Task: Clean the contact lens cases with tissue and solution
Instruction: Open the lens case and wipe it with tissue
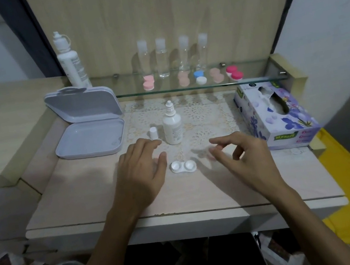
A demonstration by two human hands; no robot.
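Two hands flank the white lens case [183,166] — left grip [140,173] loose, right grip [246,153] curled, both empty

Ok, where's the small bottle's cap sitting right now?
In the head view the white cap stands on the lace mat, just left of the small solution bottle and beyond the left hand.
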